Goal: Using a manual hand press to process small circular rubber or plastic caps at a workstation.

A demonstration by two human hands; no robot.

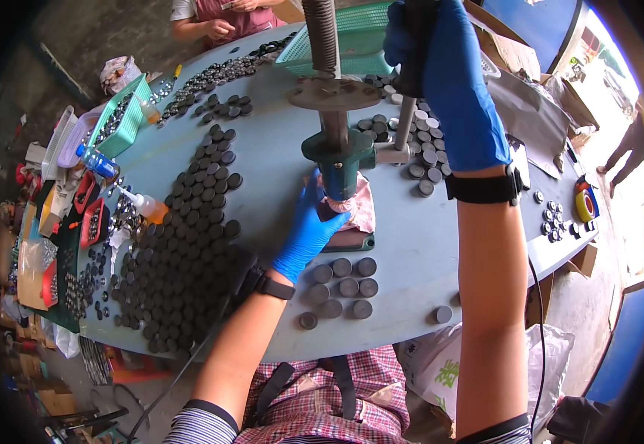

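Observation:
A green hand press [339,159] with a coarse-threaded screw stands in the middle of the blue-grey table. Raised high at the right, my right hand [440,59], in a blue glove, is wrapped round the black grip of the press lever [405,126]. My left hand [311,229], also gloved in blue, curls round the foot of the press under the ram. Its fingers are closed beside a pink cloth [364,207] on the base; whatever they hold is hidden. Just in front of the press sit several dark round caps [348,287].
A large spread of dark caps [181,259] covers the left side. More caps [427,144] lie behind the lever. Green baskets [366,33] stand at the back. A bottle with orange liquid [152,209] is at the left. Across the table is another person [237,26].

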